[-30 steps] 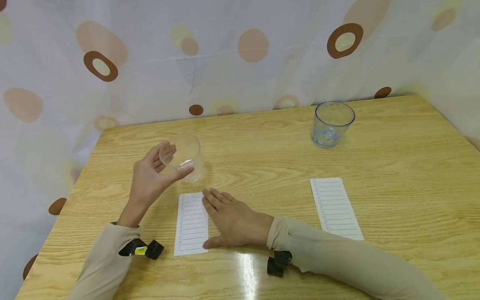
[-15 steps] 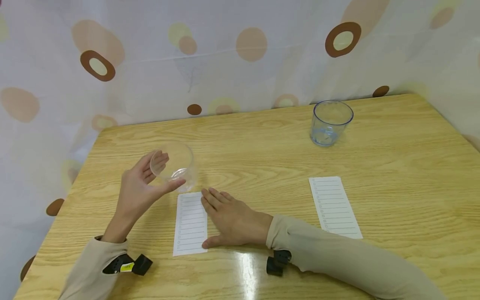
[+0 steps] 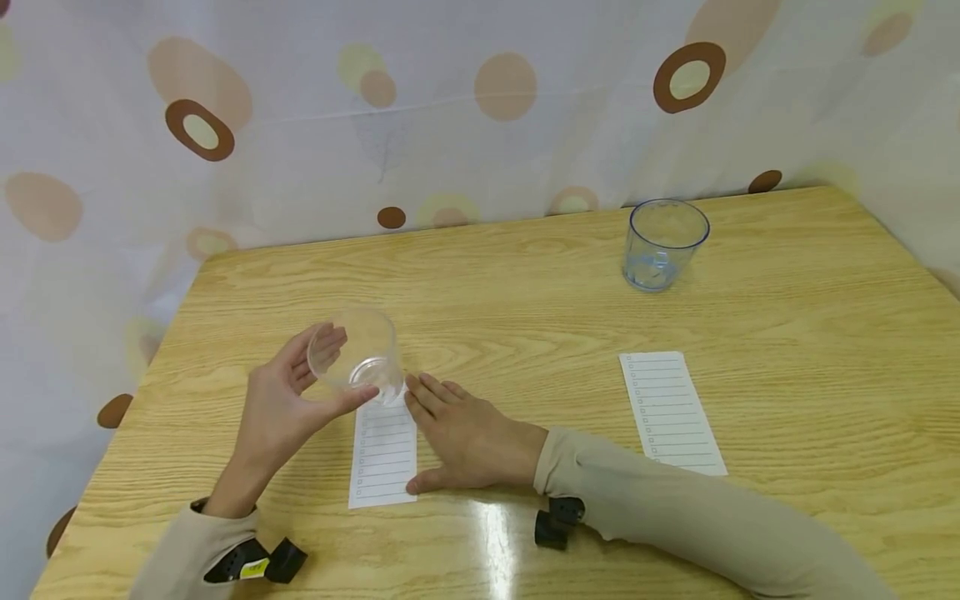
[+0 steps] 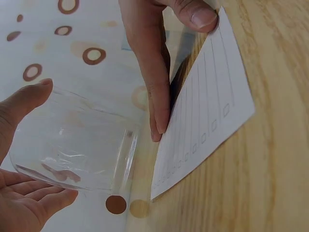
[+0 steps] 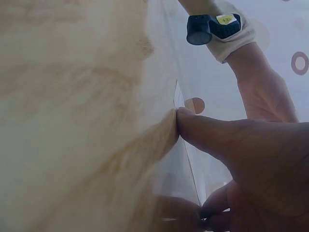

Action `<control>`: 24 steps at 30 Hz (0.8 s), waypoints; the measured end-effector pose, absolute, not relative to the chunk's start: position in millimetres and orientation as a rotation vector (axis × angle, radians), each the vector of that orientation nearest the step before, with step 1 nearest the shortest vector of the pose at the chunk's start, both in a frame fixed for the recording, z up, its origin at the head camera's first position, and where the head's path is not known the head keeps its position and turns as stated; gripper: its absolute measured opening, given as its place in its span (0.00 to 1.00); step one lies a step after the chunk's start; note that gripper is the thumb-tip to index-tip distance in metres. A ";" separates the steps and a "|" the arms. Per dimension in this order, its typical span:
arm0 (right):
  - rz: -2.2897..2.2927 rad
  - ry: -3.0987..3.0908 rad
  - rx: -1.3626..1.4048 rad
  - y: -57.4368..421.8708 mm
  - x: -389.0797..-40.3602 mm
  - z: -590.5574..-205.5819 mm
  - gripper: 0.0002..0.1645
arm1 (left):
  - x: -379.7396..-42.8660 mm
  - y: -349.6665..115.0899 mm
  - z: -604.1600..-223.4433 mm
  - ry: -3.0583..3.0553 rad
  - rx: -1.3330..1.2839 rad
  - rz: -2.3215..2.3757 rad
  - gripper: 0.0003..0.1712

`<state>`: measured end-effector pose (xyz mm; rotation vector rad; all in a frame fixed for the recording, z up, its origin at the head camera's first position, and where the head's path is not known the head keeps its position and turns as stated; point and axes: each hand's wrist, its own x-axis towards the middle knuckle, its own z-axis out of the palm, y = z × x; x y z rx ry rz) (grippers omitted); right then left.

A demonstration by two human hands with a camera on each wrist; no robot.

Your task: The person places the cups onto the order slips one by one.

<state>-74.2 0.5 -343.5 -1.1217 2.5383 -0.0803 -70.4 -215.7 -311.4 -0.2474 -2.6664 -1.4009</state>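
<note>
My left hand (image 3: pixel 288 400) grips a clear plastic cup (image 4: pixel 77 140) between thumb and fingers. In the head view the cup is tilted, its mouth facing up and left, and its base overlaps the top end of a lined checklist paper (image 3: pixel 386 458). The left wrist view shows the cup raised beside that paper. My right hand (image 3: pixel 472 442) lies flat on the paper's right edge, with its fingertips near the upper corner and thumb at the lower corner. The right wrist view shows the thumb (image 5: pixel 193 126) pressing the paper's edge onto the tabletop.
A blue-rimmed clear cup (image 3: pixel 663 250) stands upright at the back right of the wooden table (image 3: pixel 510 292). A second lined paper (image 3: pixel 671 408) lies right of centre, partly behind the right forearm. A dotted curtain (image 3: pixel 450 150) hangs behind the table.
My left hand has brought the cup nearer to me, from beyond the paper to over its top end. My right hand stays in place on the paper.
</note>
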 end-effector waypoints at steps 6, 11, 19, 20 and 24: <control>-0.093 2.542 -1.120 0.4 -74.5 -344.5 0.61 | -57.9 -212.4 -315.3 -2.670 -0.242 -1.405 0.47; -0.100 2.546 -1.125 -0.2 -74.3 -345.3 0.61 | -41.4 -208.3 -317.2 -2.679 -0.242 -1.420 0.46; -0.085 2.557 -1.119 -0.4 -74.1 -346.3 0.62 | -27.2 -206.4 -319.1 -2.628 -0.293 -1.443 0.46; -0.081 2.559 -1.120 -0.3 -74.2 -346.3 0.61 | -26.7 -206.4 -319.8 -2.620 -0.296 -1.448 0.46; -0.071 2.555 -1.126 -0.1 -74.4 -346.3 0.61 | -23.9 -206.8 -323.9 -2.616 -0.271 -1.471 0.47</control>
